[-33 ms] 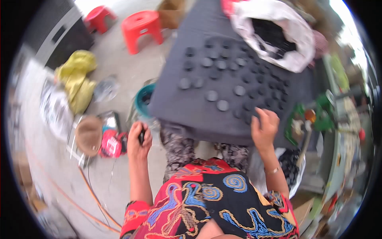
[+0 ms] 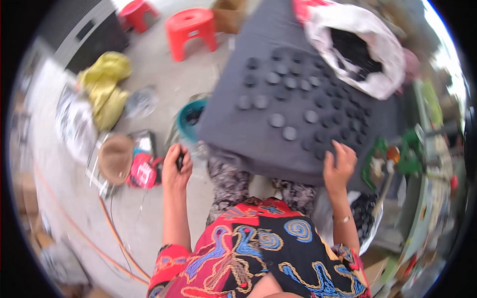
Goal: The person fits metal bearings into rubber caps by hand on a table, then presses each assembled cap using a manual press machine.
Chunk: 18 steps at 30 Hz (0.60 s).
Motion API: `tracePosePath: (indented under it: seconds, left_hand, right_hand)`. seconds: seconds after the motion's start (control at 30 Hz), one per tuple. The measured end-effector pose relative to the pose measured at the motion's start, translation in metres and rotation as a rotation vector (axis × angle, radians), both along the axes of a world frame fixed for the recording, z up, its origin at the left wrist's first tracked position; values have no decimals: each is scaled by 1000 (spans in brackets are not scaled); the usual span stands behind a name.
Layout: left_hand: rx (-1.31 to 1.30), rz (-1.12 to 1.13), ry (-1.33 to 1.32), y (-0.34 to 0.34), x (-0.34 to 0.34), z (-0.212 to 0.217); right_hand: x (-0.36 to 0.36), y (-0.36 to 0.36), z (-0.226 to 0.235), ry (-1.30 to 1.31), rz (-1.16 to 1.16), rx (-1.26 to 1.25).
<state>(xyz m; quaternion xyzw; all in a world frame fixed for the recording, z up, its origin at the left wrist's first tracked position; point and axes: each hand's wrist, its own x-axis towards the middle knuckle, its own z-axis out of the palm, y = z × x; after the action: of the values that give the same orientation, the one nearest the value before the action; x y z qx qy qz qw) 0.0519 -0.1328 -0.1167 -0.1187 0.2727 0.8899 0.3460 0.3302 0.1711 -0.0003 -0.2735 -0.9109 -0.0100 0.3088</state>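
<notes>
A grey cloth-covered table carries several dark round discs laid out in rows. My right hand rests on the cloth near the front edge, fingers spread, touching the nearest discs. My left hand is off the table's left corner, above the floor, closed around a small dark object. A white sack full of black pieces lies open at the far right of the table.
A teal bucket stands at the table's left corner. Two red stools are farther back. On the floor to the left lie a yellow bag, a brown hat-like thing, a red packet and an orange cord. Cluttered shelving is on the right.
</notes>
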Motion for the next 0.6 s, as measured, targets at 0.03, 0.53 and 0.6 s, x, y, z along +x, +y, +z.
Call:
tracePosePath:
  seconds: [0.03, 0.53, 0.6]
  left_hand:
    - [-38, 45, -89, -2, -15, -20]
    - [-252, 203, -368, 39, -111, -206]
    - [-259, 192, -418, 60, -118, -211]
  right_hand:
    - [12, 3, -9, 32, -45, 0]
    - [32, -1, -49, 59, -69, -20]
    - [36, 0, -50, 48, -72, -15]
